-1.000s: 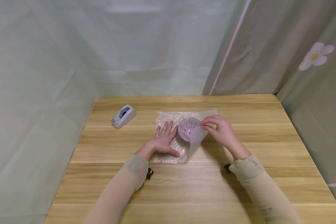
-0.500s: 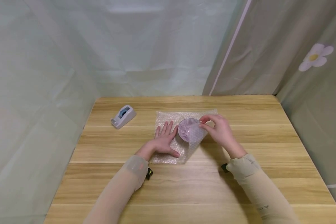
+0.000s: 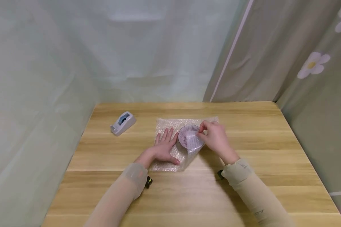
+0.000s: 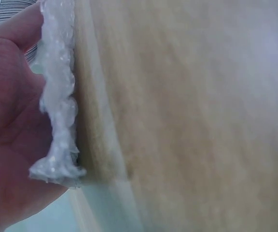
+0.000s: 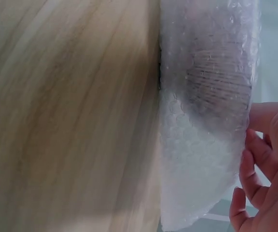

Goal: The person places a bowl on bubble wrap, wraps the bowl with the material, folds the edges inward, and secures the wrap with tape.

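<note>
A bowl (image 3: 184, 134) with dark radiating stripes stands on a sheet of bubble wrap (image 3: 167, 123) in the head view. My left hand (image 3: 164, 148) lies flat on the wrap, fingers spread, its forefinger near the bowl's left side. With thumb and forefinger my right hand (image 3: 214, 135) pinches the wrap's near right corner, folded up over the bowl's right part. In the right wrist view the bowl's striped outside (image 5: 221, 77) shows blurred through the wrap. The left wrist view has the wrap's edge (image 4: 59, 96) in front of my left palm.
A pale tape dispenser (image 3: 123, 123) with a blue roll stands on the wooden table (image 3: 187, 195), left of the wrap. Curtains (image 3: 159, 50) hang behind the table and along both sides.
My right hand has drawn the wrap's corner leftward and farther over the bowl, covering more of its inside. The left hand keeps its place on the wrap. The head view has shifted slightly.
</note>
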Action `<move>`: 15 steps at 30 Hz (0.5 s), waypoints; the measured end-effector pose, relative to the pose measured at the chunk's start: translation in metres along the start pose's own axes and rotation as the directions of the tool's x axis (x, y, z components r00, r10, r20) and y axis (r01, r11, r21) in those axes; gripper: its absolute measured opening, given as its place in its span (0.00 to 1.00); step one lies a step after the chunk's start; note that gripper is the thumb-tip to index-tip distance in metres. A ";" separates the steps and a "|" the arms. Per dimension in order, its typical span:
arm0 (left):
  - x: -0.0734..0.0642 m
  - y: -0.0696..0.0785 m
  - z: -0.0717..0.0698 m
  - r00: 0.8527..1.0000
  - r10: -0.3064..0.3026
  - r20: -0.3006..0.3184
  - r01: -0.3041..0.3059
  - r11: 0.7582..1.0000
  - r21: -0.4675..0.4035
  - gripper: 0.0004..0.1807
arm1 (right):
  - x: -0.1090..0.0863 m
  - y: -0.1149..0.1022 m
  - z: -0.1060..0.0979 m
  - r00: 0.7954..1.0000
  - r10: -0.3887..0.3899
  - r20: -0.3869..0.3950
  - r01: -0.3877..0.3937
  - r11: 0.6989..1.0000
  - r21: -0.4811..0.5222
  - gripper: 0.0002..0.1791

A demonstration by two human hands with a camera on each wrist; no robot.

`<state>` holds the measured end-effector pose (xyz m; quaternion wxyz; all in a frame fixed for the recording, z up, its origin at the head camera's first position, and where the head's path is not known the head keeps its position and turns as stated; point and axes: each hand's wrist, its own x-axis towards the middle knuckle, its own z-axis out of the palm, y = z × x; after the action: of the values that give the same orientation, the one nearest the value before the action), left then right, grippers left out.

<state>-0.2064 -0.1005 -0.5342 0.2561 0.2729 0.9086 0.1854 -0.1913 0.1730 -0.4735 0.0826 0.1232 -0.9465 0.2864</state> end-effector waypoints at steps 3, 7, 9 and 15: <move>-0.002 -0.001 0.001 1.000 -0.005 0.003 0.005 1.000 0.000 0.81 | 0.000 -0.003 0.003 1.000 0.003 0.014 -0.002 0.998 -0.069 0.16; -0.004 -0.002 0.004 1.000 0.001 -0.007 -0.001 1.000 -0.016 0.81 | -0.001 -0.007 0.005 1.000 -0.016 0.022 0.018 0.991 -0.132 0.15; -0.004 -0.001 0.004 1.000 0.000 -0.011 0.000 1.000 -0.021 0.81 | 0.000 -0.009 0.005 0.999 -0.034 0.028 0.038 0.986 -0.160 0.15; -0.003 0.000 0.003 1.000 0.004 -0.016 -0.004 1.000 -0.019 0.81 | 0.002 -0.015 0.005 0.997 -0.064 0.039 0.071 0.969 -0.235 0.16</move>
<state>-0.2023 -0.1017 -0.5354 0.2511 0.2708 0.9082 0.1969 -0.1894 0.1581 -0.4696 0.0918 0.1492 -0.9703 0.1667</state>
